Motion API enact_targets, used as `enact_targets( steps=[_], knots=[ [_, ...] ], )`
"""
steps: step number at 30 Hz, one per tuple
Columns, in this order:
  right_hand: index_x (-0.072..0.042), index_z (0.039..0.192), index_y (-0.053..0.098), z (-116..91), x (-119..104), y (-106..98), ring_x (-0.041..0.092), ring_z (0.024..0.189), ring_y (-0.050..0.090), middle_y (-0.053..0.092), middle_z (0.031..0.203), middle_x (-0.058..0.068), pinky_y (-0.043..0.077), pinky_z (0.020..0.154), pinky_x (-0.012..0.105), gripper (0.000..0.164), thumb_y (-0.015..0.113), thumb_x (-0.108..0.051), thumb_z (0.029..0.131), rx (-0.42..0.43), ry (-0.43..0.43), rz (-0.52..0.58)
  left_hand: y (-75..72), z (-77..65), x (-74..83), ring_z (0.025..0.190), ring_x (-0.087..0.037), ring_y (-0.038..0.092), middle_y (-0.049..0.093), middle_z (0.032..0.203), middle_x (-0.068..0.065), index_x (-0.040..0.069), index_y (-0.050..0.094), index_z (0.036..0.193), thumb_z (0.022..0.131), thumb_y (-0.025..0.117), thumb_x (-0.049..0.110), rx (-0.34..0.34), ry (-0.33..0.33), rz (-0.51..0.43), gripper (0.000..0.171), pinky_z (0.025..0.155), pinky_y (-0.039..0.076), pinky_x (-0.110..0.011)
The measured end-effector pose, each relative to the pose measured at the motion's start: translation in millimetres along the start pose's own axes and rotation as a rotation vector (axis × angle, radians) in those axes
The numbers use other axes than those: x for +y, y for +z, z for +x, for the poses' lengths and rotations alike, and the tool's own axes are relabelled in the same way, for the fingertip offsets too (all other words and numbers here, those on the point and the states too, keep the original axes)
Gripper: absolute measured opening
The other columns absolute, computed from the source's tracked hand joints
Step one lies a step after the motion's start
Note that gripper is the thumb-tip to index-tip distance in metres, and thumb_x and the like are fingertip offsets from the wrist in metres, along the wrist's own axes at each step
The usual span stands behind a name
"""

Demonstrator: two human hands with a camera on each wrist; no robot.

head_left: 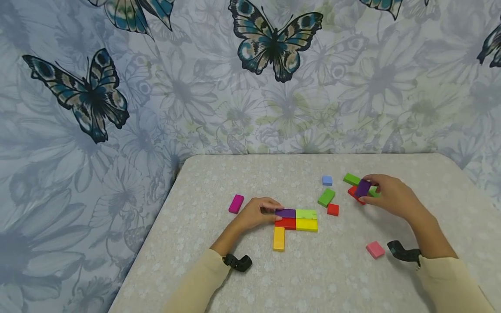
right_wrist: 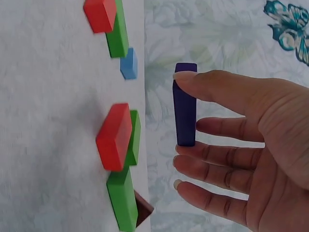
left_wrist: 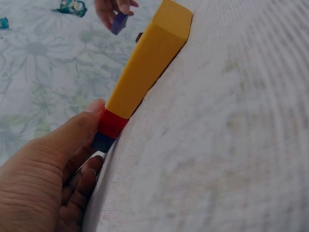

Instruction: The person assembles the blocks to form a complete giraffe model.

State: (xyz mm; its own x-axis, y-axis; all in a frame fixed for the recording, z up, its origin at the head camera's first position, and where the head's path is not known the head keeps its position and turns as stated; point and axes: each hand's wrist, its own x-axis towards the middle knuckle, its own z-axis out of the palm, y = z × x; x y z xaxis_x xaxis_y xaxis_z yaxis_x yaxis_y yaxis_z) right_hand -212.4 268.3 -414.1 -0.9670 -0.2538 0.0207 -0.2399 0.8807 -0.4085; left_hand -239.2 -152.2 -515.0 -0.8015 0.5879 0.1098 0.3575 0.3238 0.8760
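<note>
My right hand (head_left: 395,198) pinches a purple block (head_left: 363,188) between thumb and fingers. In the right wrist view that purple block (right_wrist: 185,108) is raised off the table, upright in the grip. My left hand (head_left: 254,213) holds the left end of a flat group of blocks, thumb at the red block (head_left: 285,224) and fingers at a second purple block (head_left: 286,213) behind it. On their right lie a light green block (head_left: 306,214) and a yellow block (head_left: 307,224). An orange-yellow block (head_left: 278,239) extends toward me from the red one.
Beneath the right hand lie a red block (head_left: 353,193) and green blocks (head_left: 352,178). Nearby are a blue block (head_left: 327,180), another green block (head_left: 326,197) and a small red one (head_left: 333,210). A magenta block (head_left: 236,204) lies left, a pink block (head_left: 375,250) nearer the front right.
</note>
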Motion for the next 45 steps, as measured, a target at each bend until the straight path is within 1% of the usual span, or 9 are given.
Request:
enact_targets(
  steps=[6, 12, 16, 19, 21, 30, 37, 43, 45],
  knots=[
    [0.004, 0.135, 0.058, 2, -23, 6, 0.034, 0.094, 0.062, 0.069, 0.109, 0.02, 0.055, 0.067, 0.043, 0.069, 0.085, -0.033, 0.084, 0.005, -0.043, -0.022, -0.7, -0.4, 1.4, 0.106, -0.011, 0.063, 0.072, 0.115, 0.008, 0.02, 0.078, 0.119, 0.087, 0.083, 0.022, 0.005, 0.001, 0.003, 0.032, 0.09, 0.052, -0.029],
    [0.001, 0.135, 0.06, -3, -39, 11, 0.042, 0.106, 0.064, 0.064, 0.129, 0.027, 0.057, 0.08, 0.056, 0.065, 0.086, -0.028, 0.083, 0.049, -0.128, -0.009, 1.5, -1.0, 2.0, 0.108, -0.016, 0.064, 0.072, 0.117, 0.004, 0.018, 0.078, 0.119, 0.086, 0.083, 0.018, 0.012, -0.002, 0.001, 0.033, 0.091, 0.051, -0.031],
    [-0.002, 0.133, 0.063, -9, -45, 16, 0.031, 0.091, 0.065, 0.07, 0.113, 0.018, 0.057, 0.068, 0.039, 0.062, 0.087, -0.025, 0.081, 0.033, -0.201, 0.026, 2.6, -1.5, 4.3, 0.109, -0.024, 0.064, 0.073, 0.117, -0.003, 0.009, 0.076, 0.12, 0.086, 0.082, 0.012, 0.013, 0.002, -0.002, 0.034, 0.091, 0.052, -0.038],
    [-0.004, 0.132, 0.064, -14, -51, 21, 0.02, 0.08, 0.059, 0.069, 0.098, 0.006, 0.046, 0.057, 0.027, 0.061, 0.088, -0.024, 0.079, 0.019, -0.237, 0.037, 2.5, -1.9, 6.1, 0.109, -0.03, 0.064, 0.072, 0.118, -0.011, 0.002, 0.075, 0.12, 0.087, 0.081, 0.008, -0.002, 0.008, -0.013, 0.034, 0.091, 0.053, -0.042],
    [-0.005, 0.131, 0.065, -18, -54, 25, 0.018, 0.079, 0.058, 0.067, 0.094, 0.003, 0.044, 0.055, 0.025, 0.061, 0.089, -0.024, 0.079, 0.018, -0.25, 0.033, 2.4, -2.2, 7.0, 0.109, -0.032, 0.064, 0.072, 0.118, -0.013, 0.0, 0.074, 0.12, 0.087, 0.081, 0.008, -0.006, 0.011, -0.017, 0.034, 0.09, 0.053, -0.042],
    [-0.011, 0.133, 0.064, -36, -76, 36, 0.017, 0.083, 0.062, 0.069, 0.104, 0.0, 0.046, 0.057, 0.022, 0.064, 0.089, -0.031, 0.078, -0.047, -0.243, -0.011, 2.4, -1.0, 2.0, 0.109, -0.021, 0.065, 0.073, 0.117, 0.001, 0.015, 0.077, 0.119, 0.085, 0.084, 0.017, 0.023, 0.008, -0.003, 0.035, 0.089, 0.053, -0.034],
    [-0.015, 0.131, 0.066, -50, -88, 51, 0.013, 0.085, 0.064, 0.069, 0.121, 0.005, 0.05, 0.061, 0.021, 0.063, 0.09, -0.034, 0.076, -0.09, -0.247, -0.034, 1.5, 0.2, -1.0, 0.105, -0.011, 0.064, 0.072, 0.114, 0.009, 0.022, 0.078, 0.118, 0.085, 0.085, 0.023, 0.026, -0.014, 0.02, 0.034, 0.087, 0.052, -0.029],
    [-0.017, 0.132, 0.067, -57, -98, 64, 0.009, 0.085, 0.066, 0.065, 0.132, 0.01, 0.057, 0.071, 0.03, 0.065, 0.09, -0.038, 0.075, -0.166, -0.224, -0.068, 1.0, 1.1, -1.3, 0.105, -0.008, 0.063, 0.071, 0.114, 0.013, 0.024, 0.078, 0.118, 0.085, 0.085, 0.024, 0.022, -0.025, 0.029, 0.034, 0.089, 0.052, -0.03],
    [-0.016, 0.131, 0.067, -58, -100, 67, 0.008, 0.084, 0.065, 0.066, 0.131, 0.009, 0.058, 0.073, 0.033, 0.065, 0.09, -0.039, 0.075, -0.189, -0.217, -0.071, 1.0, 1.6, -1.0, 0.105, -0.008, 0.063, 0.071, 0.114, 0.012, 0.023, 0.078, 0.118, 0.085, 0.085, 0.024, 0.022, -0.022, 0.027, 0.034, 0.089, 0.052, -0.029]
  ],
)
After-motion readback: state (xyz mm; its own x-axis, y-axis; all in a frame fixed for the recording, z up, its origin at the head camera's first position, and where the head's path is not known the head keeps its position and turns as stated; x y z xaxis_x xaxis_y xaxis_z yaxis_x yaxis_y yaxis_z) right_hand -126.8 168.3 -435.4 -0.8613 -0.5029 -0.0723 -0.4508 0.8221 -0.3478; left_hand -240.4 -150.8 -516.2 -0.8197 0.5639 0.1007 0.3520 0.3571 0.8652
